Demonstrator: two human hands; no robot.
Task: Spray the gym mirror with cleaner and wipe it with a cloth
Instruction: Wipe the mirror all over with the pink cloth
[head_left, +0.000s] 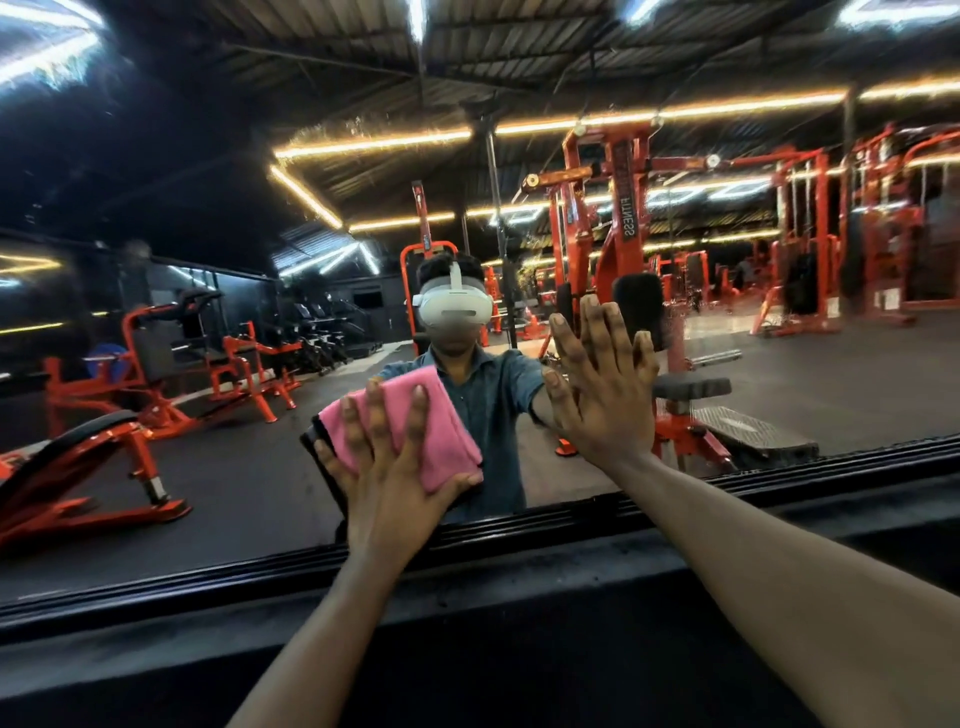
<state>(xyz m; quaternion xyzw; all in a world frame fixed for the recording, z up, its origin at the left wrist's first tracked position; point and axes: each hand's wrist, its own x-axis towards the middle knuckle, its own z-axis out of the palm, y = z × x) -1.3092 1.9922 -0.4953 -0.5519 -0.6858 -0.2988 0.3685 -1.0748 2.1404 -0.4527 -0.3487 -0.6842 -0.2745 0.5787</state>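
Wiping step: left hand (387, 467) presses folded pink microfibre cloth (415, 423) flat against large wall mirror (208, 493); right hand (605, 395), fingers straight, braces glass at 3 o'clock. Next, likely sweep cloth across streaks.

soft, matt pink folded cloth (415, 431) pressed against glossy, streaked gym mirror glass (208, 156); below, ridged black frame rail (156, 582), dull and dusty-looking.

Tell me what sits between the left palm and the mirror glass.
In the head view, the folded pink cloth lies between the left hand and the mirror; the fingers spread flat over it, pressing it to the glass. The right hand touches the glass bare.
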